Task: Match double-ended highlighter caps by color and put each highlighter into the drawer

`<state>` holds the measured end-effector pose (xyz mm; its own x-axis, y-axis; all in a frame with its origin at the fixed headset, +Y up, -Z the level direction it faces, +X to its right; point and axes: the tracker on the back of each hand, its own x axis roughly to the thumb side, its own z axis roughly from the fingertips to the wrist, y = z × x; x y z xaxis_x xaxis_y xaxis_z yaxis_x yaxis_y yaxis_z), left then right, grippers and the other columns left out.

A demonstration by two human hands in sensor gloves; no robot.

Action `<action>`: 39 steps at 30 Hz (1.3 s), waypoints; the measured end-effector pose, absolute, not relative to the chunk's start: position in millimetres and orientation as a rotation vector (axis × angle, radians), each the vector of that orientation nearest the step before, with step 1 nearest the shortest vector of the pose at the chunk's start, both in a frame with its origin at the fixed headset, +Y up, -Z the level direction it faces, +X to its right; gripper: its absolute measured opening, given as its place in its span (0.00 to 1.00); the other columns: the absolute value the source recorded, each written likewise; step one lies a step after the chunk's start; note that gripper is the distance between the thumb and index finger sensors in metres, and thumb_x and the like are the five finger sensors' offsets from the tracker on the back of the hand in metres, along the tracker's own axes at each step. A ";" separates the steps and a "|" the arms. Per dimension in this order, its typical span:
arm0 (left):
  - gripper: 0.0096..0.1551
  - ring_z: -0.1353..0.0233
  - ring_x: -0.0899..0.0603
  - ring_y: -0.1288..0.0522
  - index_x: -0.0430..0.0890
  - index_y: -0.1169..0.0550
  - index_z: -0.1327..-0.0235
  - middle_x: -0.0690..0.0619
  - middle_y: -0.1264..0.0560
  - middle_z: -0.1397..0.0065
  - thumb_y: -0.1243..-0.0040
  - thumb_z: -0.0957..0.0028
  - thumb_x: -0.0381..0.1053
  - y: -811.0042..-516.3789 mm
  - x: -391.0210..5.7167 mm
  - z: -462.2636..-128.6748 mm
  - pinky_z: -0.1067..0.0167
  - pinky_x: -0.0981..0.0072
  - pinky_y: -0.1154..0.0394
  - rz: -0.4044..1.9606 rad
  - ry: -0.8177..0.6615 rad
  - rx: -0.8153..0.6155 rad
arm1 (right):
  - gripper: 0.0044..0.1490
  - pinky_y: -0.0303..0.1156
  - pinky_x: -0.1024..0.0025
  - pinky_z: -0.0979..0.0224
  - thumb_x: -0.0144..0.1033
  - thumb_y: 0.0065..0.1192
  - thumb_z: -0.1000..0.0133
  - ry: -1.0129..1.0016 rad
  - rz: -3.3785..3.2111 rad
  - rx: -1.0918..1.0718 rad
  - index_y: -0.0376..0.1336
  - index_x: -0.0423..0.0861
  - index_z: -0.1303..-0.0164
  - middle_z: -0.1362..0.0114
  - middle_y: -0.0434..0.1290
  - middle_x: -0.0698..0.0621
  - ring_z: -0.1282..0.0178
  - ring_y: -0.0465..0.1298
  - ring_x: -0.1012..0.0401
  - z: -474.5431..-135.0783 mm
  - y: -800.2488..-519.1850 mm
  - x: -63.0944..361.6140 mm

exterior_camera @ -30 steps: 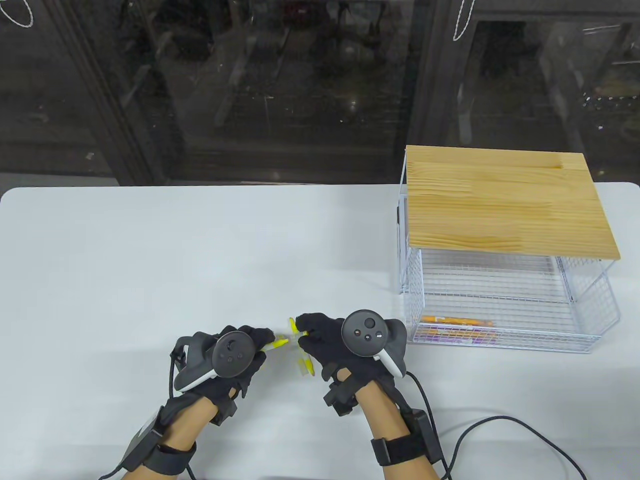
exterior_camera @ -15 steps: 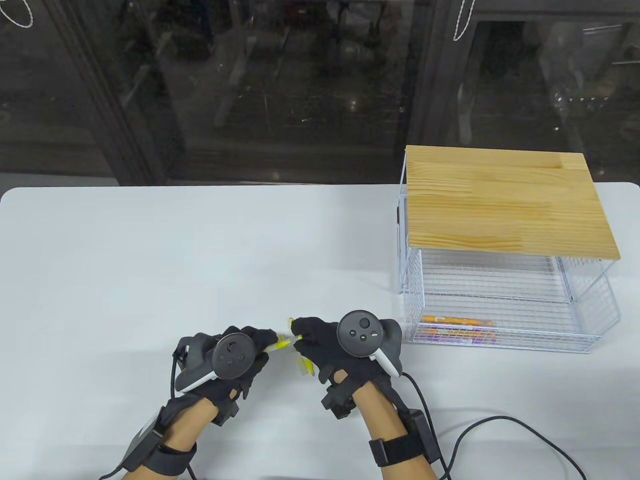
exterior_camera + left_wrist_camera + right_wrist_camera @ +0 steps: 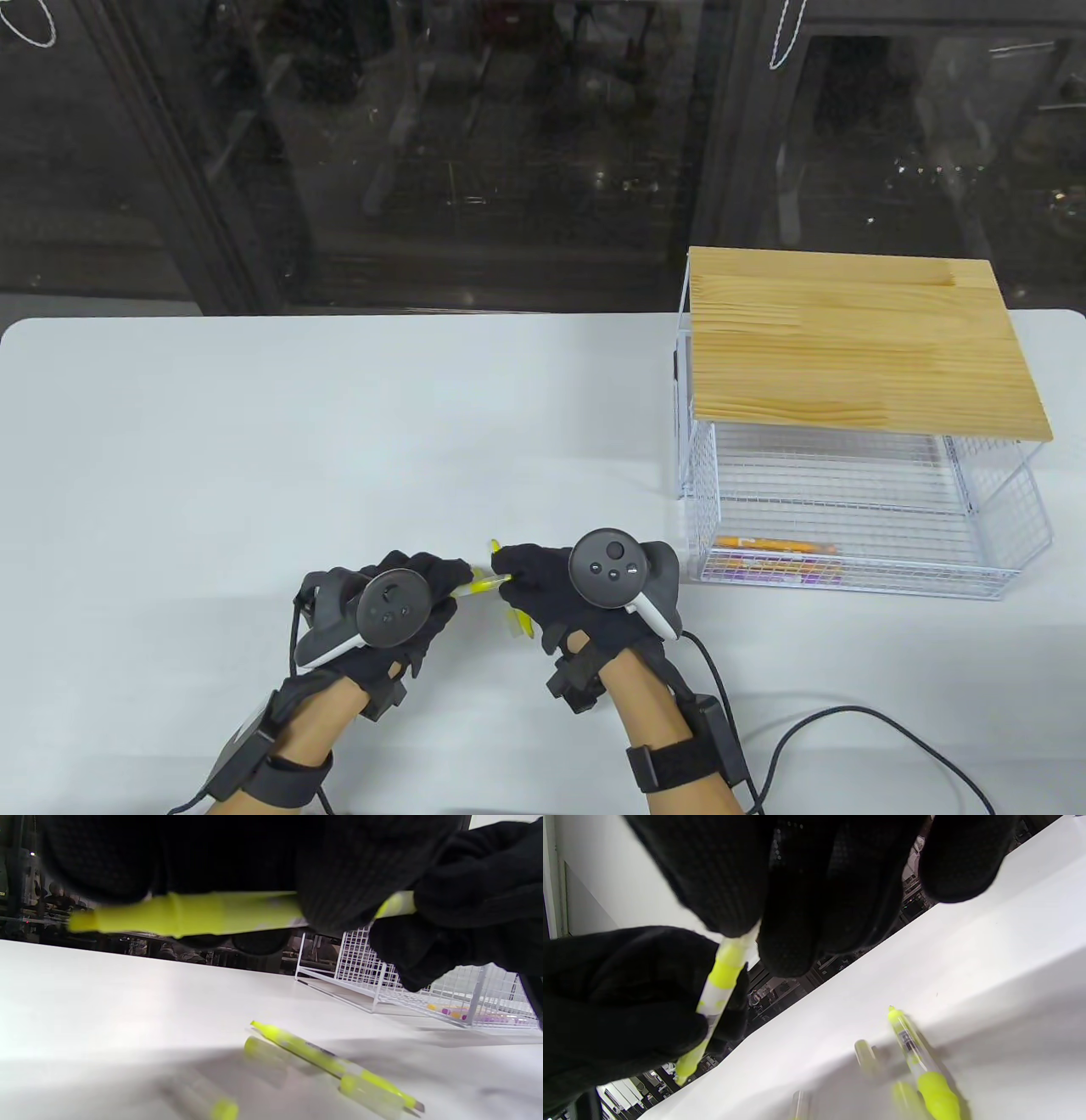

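Note:
My left hand [image 3: 441,577] grips a yellow highlighter [image 3: 479,583] level above the table's front. My right hand [image 3: 513,567] pinches a clear cap at its right end, so both hands meet on the pen. In the left wrist view the held highlighter [image 3: 203,912] shows a bare yellow tip at its left end. A second yellow highlighter [image 3: 331,1065] lies uncapped on the table under the hands, with loose clear-yellow caps [image 3: 263,1050] beside it. The right wrist view shows the held pen [image 3: 721,980] and the lying one [image 3: 920,1065].
A white wire drawer [image 3: 848,573] stands pulled out at the right under a wooden top [image 3: 857,340]. Orange and purple highlighters [image 3: 776,543] lie along its front. A black cable [image 3: 814,730] runs from my right wrist across the table's front right.
My right hand has moved left to the left hand, closing the gap, and the cap it pinches now sits at the end of the held highlighter.

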<state>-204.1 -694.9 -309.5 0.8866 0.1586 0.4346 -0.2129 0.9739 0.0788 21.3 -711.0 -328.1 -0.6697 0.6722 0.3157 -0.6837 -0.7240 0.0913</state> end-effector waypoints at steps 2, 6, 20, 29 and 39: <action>0.27 0.46 0.39 0.16 0.53 0.16 0.45 0.54 0.14 0.42 0.28 0.61 0.51 -694.0 -203.7 -308.5 0.52 0.42 0.19 0.195 -0.447 0.146 | 0.27 0.73 0.45 0.35 0.42 0.75 0.54 -0.059 2.361 0.437 0.74 0.57 0.43 0.45 0.86 0.55 0.49 0.83 0.55 -327.1 -710.1 19.8; 0.27 0.47 0.40 0.16 0.52 0.15 0.45 0.54 0.14 0.43 0.28 0.61 0.50 -693.3 -202.3 -306.8 0.51 0.42 0.20 0.173 -0.463 0.180 | 0.27 0.73 0.45 0.35 0.41 0.75 0.54 -0.092 2.400 0.449 0.74 0.56 0.43 0.45 0.86 0.55 0.49 0.83 0.55 -324.6 -709.2 15.7; 0.26 0.48 0.40 0.16 0.51 0.13 0.48 0.53 0.13 0.45 0.27 0.62 0.51 -691.7 -196.6 -301.4 0.51 0.42 0.19 0.145 -0.510 0.246 | 0.27 0.72 0.44 0.35 0.39 0.75 0.55 -0.119 2.483 0.482 0.75 0.55 0.44 0.46 0.86 0.53 0.49 0.83 0.54 -320.3 -706.5 10.3; 0.25 0.46 0.42 0.16 0.56 0.12 0.49 0.57 0.13 0.43 0.26 0.63 0.54 -694.6 -194.8 -303.9 0.50 0.41 0.20 0.122 -0.502 0.227 | 0.28 0.70 0.41 0.34 0.52 0.74 0.55 -0.071 2.628 0.491 0.76 0.59 0.43 0.37 0.81 0.52 0.43 0.80 0.49 -318.1 -715.6 -5.6; 0.27 0.45 0.41 0.16 0.57 0.14 0.47 0.56 0.14 0.41 0.29 0.62 0.56 -691.7 -196.2 -303.7 0.50 0.40 0.20 0.172 -0.490 0.222 | 0.26 0.69 0.41 0.33 0.51 0.73 0.54 -0.124 2.669 0.500 0.78 0.58 0.46 0.38 0.81 0.52 0.39 0.78 0.49 -316.1 -709.1 -4.5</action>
